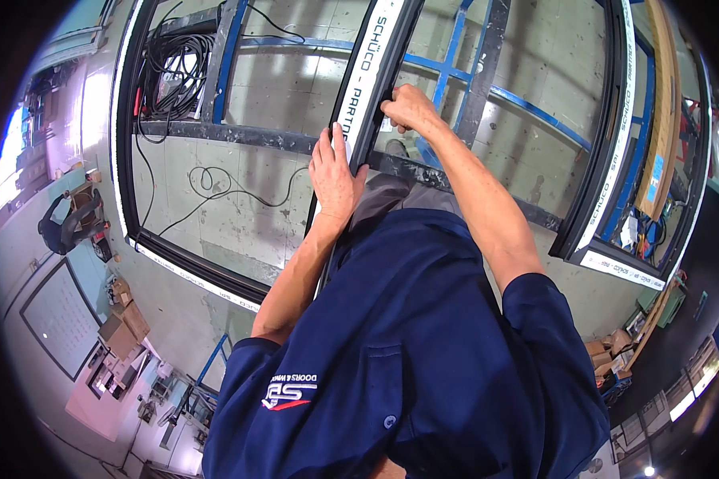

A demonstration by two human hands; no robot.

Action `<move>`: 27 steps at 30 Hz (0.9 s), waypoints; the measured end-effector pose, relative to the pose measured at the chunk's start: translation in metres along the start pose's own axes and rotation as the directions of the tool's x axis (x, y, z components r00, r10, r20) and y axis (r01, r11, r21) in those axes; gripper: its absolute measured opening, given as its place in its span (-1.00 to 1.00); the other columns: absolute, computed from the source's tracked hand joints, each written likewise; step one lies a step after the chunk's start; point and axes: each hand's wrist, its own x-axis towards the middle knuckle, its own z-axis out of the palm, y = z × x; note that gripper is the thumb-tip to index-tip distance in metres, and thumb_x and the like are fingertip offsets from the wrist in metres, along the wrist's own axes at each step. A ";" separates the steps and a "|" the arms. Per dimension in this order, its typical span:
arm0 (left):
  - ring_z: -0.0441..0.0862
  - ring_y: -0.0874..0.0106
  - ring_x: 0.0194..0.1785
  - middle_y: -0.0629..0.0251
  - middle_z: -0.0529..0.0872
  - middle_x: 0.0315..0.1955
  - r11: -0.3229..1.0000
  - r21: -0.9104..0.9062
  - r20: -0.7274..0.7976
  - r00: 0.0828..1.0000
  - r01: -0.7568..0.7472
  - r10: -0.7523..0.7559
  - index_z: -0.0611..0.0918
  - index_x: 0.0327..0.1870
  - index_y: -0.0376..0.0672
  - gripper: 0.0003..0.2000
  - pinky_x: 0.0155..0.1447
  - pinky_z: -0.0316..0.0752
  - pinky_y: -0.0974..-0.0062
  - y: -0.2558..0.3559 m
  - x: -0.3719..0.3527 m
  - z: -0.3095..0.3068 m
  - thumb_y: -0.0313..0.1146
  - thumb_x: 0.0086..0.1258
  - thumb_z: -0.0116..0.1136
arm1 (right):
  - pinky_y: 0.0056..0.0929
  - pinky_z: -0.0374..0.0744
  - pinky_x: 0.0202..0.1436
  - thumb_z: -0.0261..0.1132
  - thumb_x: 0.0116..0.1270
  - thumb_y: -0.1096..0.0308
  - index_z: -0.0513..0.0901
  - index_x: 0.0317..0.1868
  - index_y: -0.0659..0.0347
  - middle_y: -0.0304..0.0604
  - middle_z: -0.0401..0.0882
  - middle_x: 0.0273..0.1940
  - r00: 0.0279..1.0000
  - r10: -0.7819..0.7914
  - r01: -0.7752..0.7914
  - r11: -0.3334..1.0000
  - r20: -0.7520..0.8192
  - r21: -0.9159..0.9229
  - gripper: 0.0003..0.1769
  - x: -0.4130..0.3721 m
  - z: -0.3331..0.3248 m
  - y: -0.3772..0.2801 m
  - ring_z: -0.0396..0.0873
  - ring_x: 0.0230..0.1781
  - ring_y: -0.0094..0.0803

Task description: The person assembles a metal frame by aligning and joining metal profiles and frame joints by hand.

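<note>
A dark aluminium window frame lies flat on blue and grey supports. Its middle bar (pixel 373 60) carries a white protective film printed with blue letters. My left hand (pixel 333 176) lies flat against the left side of this bar, fingers together and pointing up along it. My right hand (pixel 407 108) is curled over the bar's right edge, pinching a small piece of white film or label. Both arms reach out from a navy work shirt (pixel 407 351).
The frame's left rail (pixel 124 120) and right rail (pixel 607 144) also carry white film. Black cables (pixel 172 68) lie coiled at the upper left, another loops on the floor. Cardboard boxes (pixel 124 323) and a workbench stand at the lower left. Wooden boards (pixel 665 104) lean at the right.
</note>
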 end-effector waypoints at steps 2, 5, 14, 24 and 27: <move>0.41 -0.08 0.43 -0.08 0.38 0.45 1.000 0.009 0.006 1.000 0.006 -0.006 0.17 0.65 -0.21 0.11 0.41 0.40 0.01 0.000 0.000 0.000 -0.33 0.03 0.63 | -0.27 0.71 -0.14 0.25 0.23 0.21 0.79 -0.38 0.27 -0.09 0.74 -0.56 0.999 -0.022 0.020 0.999 -0.034 -0.043 -0.70 0.001 0.000 0.000 0.79 -0.46 -0.26; 0.40 -0.07 0.44 -0.08 0.37 0.46 0.999 0.031 0.018 1.000 0.012 -0.013 0.16 0.65 -0.21 0.12 0.40 0.39 0.00 -0.001 -0.002 0.001 -0.31 0.03 0.63 | -0.26 0.70 -0.14 0.24 0.24 0.19 0.80 -0.40 0.25 -0.08 0.73 -0.58 0.996 -0.048 0.045 0.998 -0.081 -0.042 -0.68 0.003 0.002 0.005 0.79 -0.45 -0.23; 0.40 -0.06 0.43 -0.09 0.34 0.46 1.000 0.013 0.021 1.000 -0.009 0.008 0.13 0.66 -0.20 0.14 0.40 0.38 -0.02 -0.003 -0.001 0.002 -0.29 0.03 0.64 | -0.26 0.67 -0.44 0.27 0.33 0.27 0.66 -0.50 0.43 -0.04 0.66 -0.62 0.994 -0.110 0.110 0.993 -0.012 -0.036 -0.64 -0.004 0.024 0.017 0.70 -0.67 -0.24; 0.40 -0.06 0.44 -0.10 0.35 0.46 0.999 -0.032 0.018 1.000 -0.014 0.015 0.16 0.64 -0.25 0.12 0.41 0.39 -0.01 -0.001 0.000 0.000 -0.34 0.01 0.63 | -0.24 0.71 -0.23 0.29 0.50 0.05 0.81 -0.09 0.24 -0.09 0.82 -0.37 0.981 -0.136 0.161 0.966 -0.135 0.200 -0.60 0.053 -0.044 0.026 0.78 -0.48 -0.30; 0.40 -0.07 0.44 -0.09 0.35 0.46 0.998 -0.050 0.030 0.999 -0.025 0.027 0.16 0.64 -0.27 0.11 0.43 0.39 0.00 -0.002 0.001 -0.001 -0.37 0.00 0.60 | -0.23 0.72 -0.17 0.39 0.40 -0.09 0.81 -0.02 0.26 -0.03 0.84 -0.26 0.981 -0.192 0.190 0.977 0.010 0.098 -0.48 0.059 -0.047 0.029 0.80 -0.35 -0.23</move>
